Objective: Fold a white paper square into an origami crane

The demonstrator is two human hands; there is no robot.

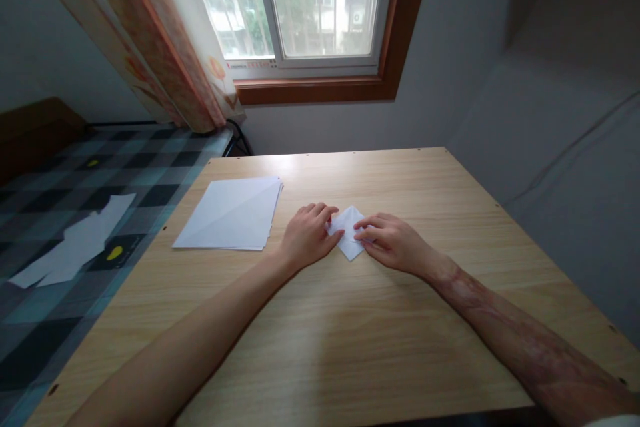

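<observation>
The paper lay diamond-wise between the hands. The left hand and right hand pinched its side corners.

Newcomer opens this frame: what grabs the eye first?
The left hand and right hand meet at the middle of the wooden table, holding a small folded white paper down on it. To their left lies a stack of white sheets. A bright window fills the top of the view.
</observation>
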